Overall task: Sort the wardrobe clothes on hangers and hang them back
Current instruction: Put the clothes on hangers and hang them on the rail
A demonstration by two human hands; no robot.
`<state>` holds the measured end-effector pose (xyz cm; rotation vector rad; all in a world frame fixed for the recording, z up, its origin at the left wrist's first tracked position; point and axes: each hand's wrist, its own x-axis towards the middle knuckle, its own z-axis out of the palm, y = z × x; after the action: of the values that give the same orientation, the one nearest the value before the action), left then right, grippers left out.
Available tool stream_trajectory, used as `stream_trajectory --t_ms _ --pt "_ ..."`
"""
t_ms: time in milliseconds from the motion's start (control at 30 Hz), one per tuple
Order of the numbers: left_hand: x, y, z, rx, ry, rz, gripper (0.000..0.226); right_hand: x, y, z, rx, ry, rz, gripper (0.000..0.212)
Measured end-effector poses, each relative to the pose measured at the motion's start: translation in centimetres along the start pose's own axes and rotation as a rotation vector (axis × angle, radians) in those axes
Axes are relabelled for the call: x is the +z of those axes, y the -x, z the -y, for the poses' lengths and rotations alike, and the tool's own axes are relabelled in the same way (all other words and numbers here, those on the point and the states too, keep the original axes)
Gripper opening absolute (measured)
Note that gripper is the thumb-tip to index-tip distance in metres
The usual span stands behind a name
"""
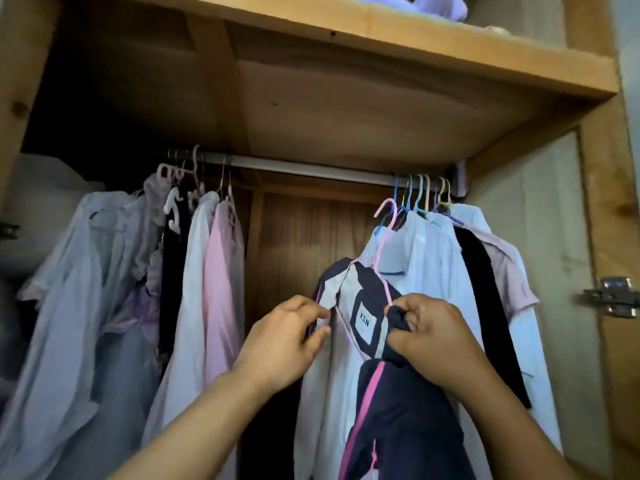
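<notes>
The left hand (289,336) pinched the pale grey-and-navy collar edge of a navy garment with pink stripes (391,403), thumb and forefinger closed on the cloth. The right hand (431,336) gripped a bunched fold of the same garment's dark fabric, fingers curled tight around it. Between the two hands ran the thin pink wire hanger (382,244), threaded through the neckline; its hook rose above the hands, and whether that hook reached the rail could not be told from the blur. A white label reading "XSN" (363,323) sat inside the collar, just between the hands.

The garment hung in front of a row of pale blue and white shirts (426,258) on blue, teal and purple hangers, crowded at the right end of the metal rail (304,168). A black garment (485,289) and a pale lilac shirt (509,271) hung further right, partly covered. At the rail's left end hung another cluster, pale shirts and a pink one (221,271), their lower parts cut off by the frame. On the wooden shelf (381,32) above, a lilac folded item (433,5) was cropped by the top edge. A metal hinge (613,296) showed on the right door.
</notes>
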<state>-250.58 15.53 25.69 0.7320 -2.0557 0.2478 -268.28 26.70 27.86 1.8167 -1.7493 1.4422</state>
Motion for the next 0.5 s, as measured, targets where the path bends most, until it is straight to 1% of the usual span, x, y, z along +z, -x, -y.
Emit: stream_trajectory --t_ms 67,133,233,300,333,433,467,500 --pt "0.8 -2.0 0.3 0.021 0.014 -0.002 0.031 0.3 -3.1 0.2 -0.005 0.05 -0.006 0.012" --pt "1.5 -4.2 0.7 0.027 0.019 -0.021 0.03 0.4 -6.4 0.4 0.001 0.081 -0.001 0.013" --pt "2.4 -7.6 1.2 0.031 0.053 -0.069 0.028 -0.1 -10.8 0.9 -0.024 0.121 -0.022 0.019" --pt "2.9 -9.8 1.8 0.029 0.085 -0.095 0.027 -0.6 -13.8 1.1 -0.022 0.156 -0.037 0.013" --pt "3.2 -11.1 2.1 0.021 0.107 -0.103 0.027 -1.0 -15.3 1.2 -0.015 0.17 -0.044 0.015" --pt "4.1 -13.8 2.8 -0.006 0.163 -0.11 0.027 -2.3 -19.0 1.2 0.003 0.185 -0.074 0.033" --pt "4.4 -14.4 3.0 -0.007 0.174 -0.109 0.028 -2.7 -20.1 1.1 0.006 0.208 -0.082 0.035" --pt "4.8 -15.2 3.2 -0.001 0.187 -0.111 0.028 -3.1 -21.2 1.0 0.005 0.255 -0.086 0.033"
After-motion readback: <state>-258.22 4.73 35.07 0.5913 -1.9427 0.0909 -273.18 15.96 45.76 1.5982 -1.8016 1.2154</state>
